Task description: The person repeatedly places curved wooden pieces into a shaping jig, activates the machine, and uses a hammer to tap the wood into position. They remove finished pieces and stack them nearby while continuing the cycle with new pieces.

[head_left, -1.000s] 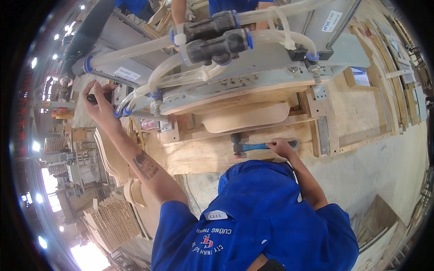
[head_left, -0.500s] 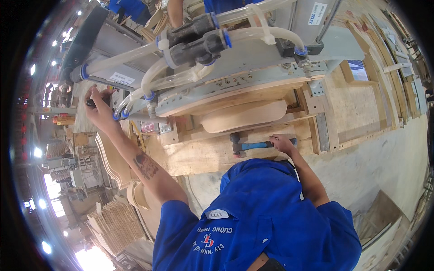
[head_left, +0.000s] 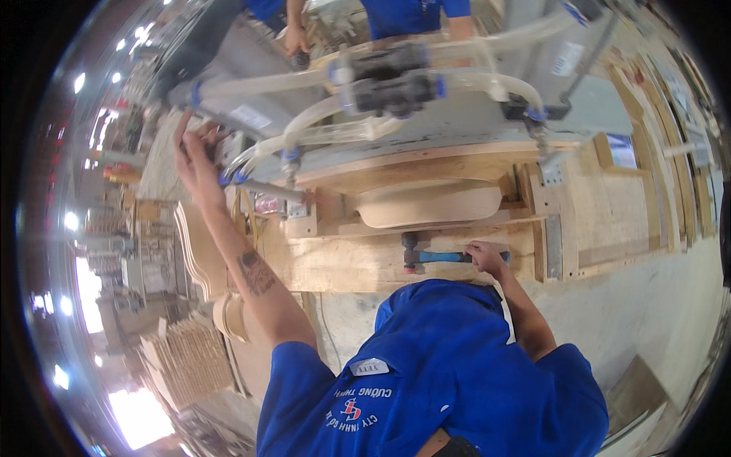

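My left hand (head_left: 199, 158) is raised at the left end of a pneumatic press, beside a small grey fitting (head_left: 237, 148). Its fingers are curled but blurred, and what they hold is hidden. In my right hand (head_left: 487, 257) is the blue handle of a mallet (head_left: 438, 257), which lies sideways low over the bench, its dark head with a red face toward the left. Just beyond it, a curved pale wooden panel (head_left: 426, 206) sits in the press under the upper wooden mould (head_left: 426, 164).
Clear air hoses (head_left: 312, 131) and black valves (head_left: 392, 80) cross above the press. Beyond it stand people in blue; one hand (head_left: 295, 38) is near a dark knob. Stacked curved boards (head_left: 199, 255) lie left of the bench (head_left: 335, 266). Wooden strips (head_left: 647, 129) lie right.
The view has shifted, so the press and bench appear lower and farther right. The black handle seen at my left hand is no longer distinct. My right hand keeps the mallet.
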`<move>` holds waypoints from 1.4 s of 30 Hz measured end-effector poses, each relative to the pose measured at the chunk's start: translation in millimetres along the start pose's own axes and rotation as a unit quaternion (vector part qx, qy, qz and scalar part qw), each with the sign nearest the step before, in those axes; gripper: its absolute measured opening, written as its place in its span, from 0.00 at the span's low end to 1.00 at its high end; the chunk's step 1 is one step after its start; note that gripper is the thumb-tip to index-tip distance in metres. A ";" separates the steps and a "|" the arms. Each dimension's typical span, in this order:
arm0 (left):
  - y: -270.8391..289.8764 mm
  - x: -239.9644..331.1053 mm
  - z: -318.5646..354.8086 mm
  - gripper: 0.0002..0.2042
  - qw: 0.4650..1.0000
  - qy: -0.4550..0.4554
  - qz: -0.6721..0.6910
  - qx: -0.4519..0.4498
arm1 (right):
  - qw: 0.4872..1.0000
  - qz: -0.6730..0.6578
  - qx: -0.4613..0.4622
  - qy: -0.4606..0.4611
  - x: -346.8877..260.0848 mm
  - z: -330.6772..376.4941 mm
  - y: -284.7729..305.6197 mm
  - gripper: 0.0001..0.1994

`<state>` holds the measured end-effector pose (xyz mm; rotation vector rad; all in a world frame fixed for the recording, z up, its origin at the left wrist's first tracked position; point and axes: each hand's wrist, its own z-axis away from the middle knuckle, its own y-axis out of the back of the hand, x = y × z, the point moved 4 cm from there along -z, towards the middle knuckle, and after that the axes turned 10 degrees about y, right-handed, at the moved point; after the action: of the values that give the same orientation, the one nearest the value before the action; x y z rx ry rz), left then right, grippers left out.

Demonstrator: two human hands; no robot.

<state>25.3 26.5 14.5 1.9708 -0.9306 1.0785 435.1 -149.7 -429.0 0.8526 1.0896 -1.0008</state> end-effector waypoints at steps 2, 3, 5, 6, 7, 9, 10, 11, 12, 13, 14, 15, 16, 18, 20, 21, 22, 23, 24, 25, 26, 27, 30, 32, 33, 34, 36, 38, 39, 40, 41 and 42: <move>-2.6 4.1 0.5 0.21 1.000 0.002 0.016 -0.016 | 0.991 0.058 -0.019 0.117 -7.5 2.4 0.4 0.13; -4.2 6.3 3.2 0.19 1.000 -0.021 -0.019 -0.007 | 0.999 0.011 -0.016 0.047 -5.4 2.2 0.6 0.13; -5.0 9.3 4.7 0.19 0.998 -0.008 -0.060 0.011 | 0.992 -0.081 -0.002 -0.095 -1.4 3.1 -0.3 0.13; -2.6 8.7 4.4 0.19 0.998 -0.008 -0.066 0.010 | 0.992 -0.094 0.000 -0.082 -5.2 3.5 -2.4 0.12; -1.3 8.0 4.1 0.20 0.997 -0.008 -0.072 0.009 | 0.991 -0.096 0.004 -0.089 -7.4 4.5 -2.5 0.12; -0.2 7.6 1.9 0.21 0.997 -0.026 -0.070 0.015 | 0.989 -0.103 0.018 -0.101 -8.2 7.0 -1.2 0.12; -0.6 7.6 1.0 0.22 0.997 -0.044 -0.063 0.023 | 0.993 -0.085 0.019 -0.084 -8.5 7.3 -0.3 0.12; -2.1 7.1 0.4 0.23 0.996 -0.062 -0.056 0.031 | 0.995 -0.067 0.020 -0.066 -8.6 7.2 0.6 0.12; 5.3 0.6 -3.2 0.24 0.995 -0.065 -0.052 0.055 | 0.998 -0.049 0.017 -0.047 -6.6 5.4 -1.1 0.12; 15.3 -5.5 -8.0 0.24 0.993 -0.069 -0.048 0.081 | 0.997 -0.062 0.015 -0.048 -2.8 4.9 -3.8 0.12; 25.8 -11.1 -11.1 0.25 0.991 -0.072 -0.044 0.108 | 0.996 -0.074 0.012 -0.049 1.2 5.1 -6.8 0.12; 19.6 -12.5 -13.9 0.26 0.994 -0.048 -0.027 0.089 | 0.994 -0.088 0.020 -0.054 0.0 5.0 -7.9 0.12; 14.3 -13.6 -14.8 0.27 0.997 -0.024 -0.011 0.070 | 0.987 -0.122 0.029 -0.100 1.8 8.7 -6.6 0.12; 8.0 -14.4 -15.0 0.28 0.998 0.005 -0.036 0.060 | 0.988 -0.120 0.034 -0.087 -1.5 9.0 -3.2 0.12; 5.7 -13.7 -14.7 0.30 0.990 0.013 -0.116 0.076 | 0.991 -0.106 0.044 -0.071 -3.0 12.2 -5.1 0.11; 5.2 -16.3 -13.5 0.30 0.991 0.000 -0.100 0.090 | 0.993 -0.088 0.050 -0.060 -1.9 14.3 -6.6 0.11; 3.1 -18.8 -13.5 0.30 0.991 -0.019 -0.077 0.107 | 0.995 -0.066 0.059 -0.041 -1.0 12.0 -1.3 0.11; 5.0 -20.8 -17.0 0.31 0.992 -0.005 -0.061 0.112 | 0.998 -0.041 0.050 -0.015 3.2 11.5 1.3 0.11; 7.6 -25.9 -19.8 0.31 0.992 0.009 -0.046 0.119 | 0.998 -0.043 0.047 -0.026 3.7 12.0 2.1 0.11; 15.2 -31.3 -23.7 0.31 0.992 0.055 -0.043 0.109 | 0.997 -0.047 0.054 -0.023 5.2 12.3 1.0 0.10; 32.3 -34.2 -26.0 0.31 0.989 0.056 -0.071 0.121 | 0.997 -0.066 0.037 -0.024 4.0 10.8 -2.7 0.10; 37.7 -39.7 -27.4 0.31 0.985 0.060 -0.097 0.126 | 0.997 -0.078 0.026 -0.014 2.3 10.1 -2.3 0.10; 31.6 -44.8 -23.0 0.29 0.980 0.048 -0.075 0.180 | 0.997 -0.069 0.014 0.017 2.2 9.9 0.2 0.10; 63.3 -39.9 -20.5 0.27 0.975 0.018 -0.099 0.197 | 0.994 -0.106 -0.018 0.011 -9.6 16.1 -5.0 0.10; 47.5 -42.5 -19.8 0.27 0.976 0.033 -0.100 0.191 | 0.994 -0.113 -0.016 0.000 -12.6 16.0 0.9 0.10; 31.7 -41.1 -18.1 0.26 0.976 0.047 -0.101 0.184 | 0.996 -0.090 -0.022 0.006 -9.8 14.4 4.9 0.11; 6.0 -31.8 -13.9 0.24 0.983 0.062 -0.066 0.160 | 0.995 -0.097 -0.011 -0.020 -1.6 11.9 9.6 0.11; 8.6 -20.6 -2.5 0.22 0.974 -0.103 -0.126 0.160 | 0.992 -0.116 -0.034 -0.030 2.4 10.3 3.6 0.11; 10.5 -15.9 -2.0 0.21 0.965 -0.142 -0.160 0.152 | 0.993 -0.101 -0.042 -0.031 -1.6 7.7 4.4 0.11; 11.7 -13.4 -0.8 0.21 0.954 -0.179 -0.191 0.146 | 0.995 -0.085 -0.047 -0.033 -7.0 9.6 7.1 0.11; 13.4 -10.3 -0.1 0.20 0.940 -0.218 -0.221 0.142 | 0.996 -0.069 -0.051 -0.036 -12.8 9.7 8.6 0.11; 14.2 -9.8 -0.5 0.19 0.936 -0.228 -0.227 0.145 | 0.994 -0.079 -0.065 -0.043 -9.5 8.6 8.5 0.12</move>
<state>9.3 22.3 9.3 2.5835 -0.5007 0.5205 444.3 -152.7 -417.1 0.6212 1.1488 -1.0756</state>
